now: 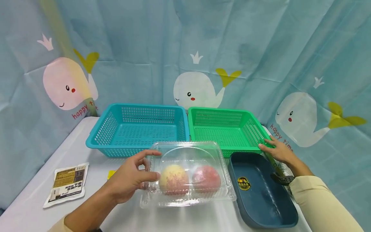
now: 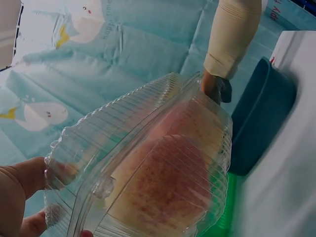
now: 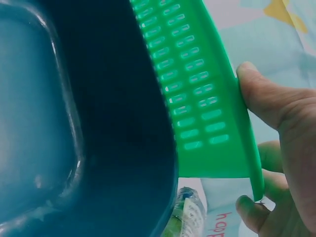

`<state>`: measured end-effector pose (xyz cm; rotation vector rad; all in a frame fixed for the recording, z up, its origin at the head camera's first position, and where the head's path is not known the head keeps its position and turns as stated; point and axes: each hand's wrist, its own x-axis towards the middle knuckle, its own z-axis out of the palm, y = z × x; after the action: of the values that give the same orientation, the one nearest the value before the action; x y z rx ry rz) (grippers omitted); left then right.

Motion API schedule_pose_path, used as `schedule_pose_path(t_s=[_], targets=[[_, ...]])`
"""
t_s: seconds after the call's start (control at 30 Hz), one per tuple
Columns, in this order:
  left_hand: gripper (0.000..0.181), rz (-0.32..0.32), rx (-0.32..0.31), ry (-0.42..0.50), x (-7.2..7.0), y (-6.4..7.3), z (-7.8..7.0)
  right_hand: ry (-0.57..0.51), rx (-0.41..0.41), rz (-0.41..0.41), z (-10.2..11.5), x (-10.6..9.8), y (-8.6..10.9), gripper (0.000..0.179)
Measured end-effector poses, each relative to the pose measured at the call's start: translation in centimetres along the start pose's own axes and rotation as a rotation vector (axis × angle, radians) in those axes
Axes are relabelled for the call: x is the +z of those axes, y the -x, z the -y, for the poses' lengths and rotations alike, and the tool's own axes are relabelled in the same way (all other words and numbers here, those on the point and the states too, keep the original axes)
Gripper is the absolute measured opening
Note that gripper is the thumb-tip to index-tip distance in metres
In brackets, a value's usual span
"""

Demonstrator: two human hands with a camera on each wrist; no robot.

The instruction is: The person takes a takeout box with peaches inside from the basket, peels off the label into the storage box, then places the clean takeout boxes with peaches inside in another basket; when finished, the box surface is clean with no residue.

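Observation:
In the head view my left hand (image 1: 126, 177) grips the left side of a clear plastic clamshell box (image 1: 189, 202), thumb in front. Two peach-like fruits lie inside, one yellow and pink (image 1: 174, 178), the other pinker (image 1: 206, 178). The box is held tilted above the table, in front of the two baskets. My right hand (image 1: 278, 150) holds the right front corner of the green basket (image 1: 223, 111). In the right wrist view its thumb presses one face of the rim (image 3: 242, 113) while the fingers curl behind the other.
A teal basket (image 1: 137, 150) stands left of the green one. At front right is a dark blue basin (image 1: 246, 206); a clear wrapped green item (image 1: 285, 169) lies beyond it, partly hidden. A flat packet (image 1: 68, 183) lies at left. Something yellow (image 1: 111, 174) shows behind my left wrist.

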<state>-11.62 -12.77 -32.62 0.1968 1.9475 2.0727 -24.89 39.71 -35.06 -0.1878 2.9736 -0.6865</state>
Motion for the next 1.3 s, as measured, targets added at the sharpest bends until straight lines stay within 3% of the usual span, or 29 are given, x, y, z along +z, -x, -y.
schedule_pose_path(t_s=[0.17, 0.33, 0.53, 0.7, 0.97, 1.3], targets=[[0.063, -0.028, 0.05, -0.031, 0.6, -0.5, -3.4, 0.014, -0.001, 0.003, 0.1, -0.1, 0.0, 0.081], [0.062, -0.042, 0.076, -0.065, 1.6, -1.8, -5.8, 0.033, -0.009, 0.003, 0.3, -0.2, -0.2, 0.081], [0.062, -0.039, 0.066, -0.097, 3.0, -4.7, -7.7, 0.029, 0.0, 0.022, 0.4, -0.5, -0.2, 0.082], [0.06, 0.003, 0.065, -0.033, 4.5, -8.1, -8.7, 0.048, -0.009, 0.026, 0.3, -0.6, -0.3, 0.082], [0.057, 0.036, 0.05, 0.0, 7.0, -13.7, -8.2, 0.044, -0.026, 0.028, 0.8, -0.9, -0.1, 0.08], [0.057, 0.093, 0.035, 0.019, 9.8, -18.2, -6.5, 0.005, 0.003, 0.037, 0.9, -0.8, 0.4, 0.087]])
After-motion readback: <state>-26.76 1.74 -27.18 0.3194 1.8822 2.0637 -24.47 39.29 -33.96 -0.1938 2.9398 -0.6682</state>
